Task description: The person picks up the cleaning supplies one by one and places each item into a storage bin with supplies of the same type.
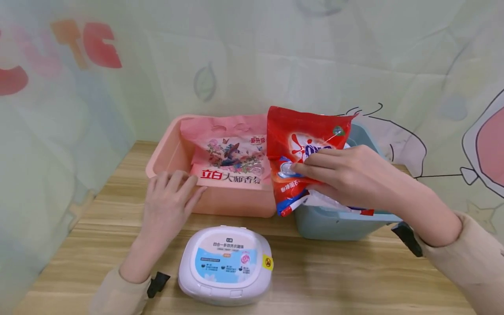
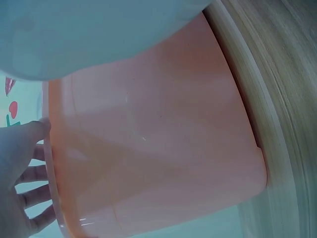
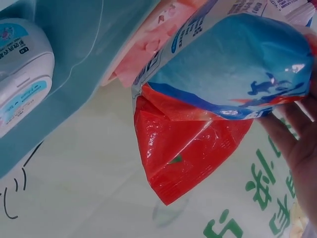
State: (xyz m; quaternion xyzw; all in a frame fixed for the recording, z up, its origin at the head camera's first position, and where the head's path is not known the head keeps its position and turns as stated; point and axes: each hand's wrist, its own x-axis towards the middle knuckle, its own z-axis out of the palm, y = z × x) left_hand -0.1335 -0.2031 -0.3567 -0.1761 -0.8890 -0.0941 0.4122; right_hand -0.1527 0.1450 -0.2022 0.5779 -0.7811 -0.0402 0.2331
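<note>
the right hand [image 1: 342,175] holds the red detergent packet [image 1: 293,148] up, fingers on the printed face, and i can make out in the right wrist view that it hangs tilted. from here the packet shows between the two baskets, in front of the left part of the blue basket [image 1: 330,227] and just beside the pink packet [image 1: 232,153]. that one sits in the pink basket [image 1: 232,203], at the left, its printed face toward me. i see the left hand [image 1: 167,201] at the near left rim of the pink basket, thumb touching the edge, fingers spread a little; whether it grips or only rests there, i cannot tell. the white box [image 1: 226,262] lies shut on the wooden table [image 1: 323,280], near side, in front of the pink basket. on the far side i have the printed backdrop [image 1: 256,65].
</note>
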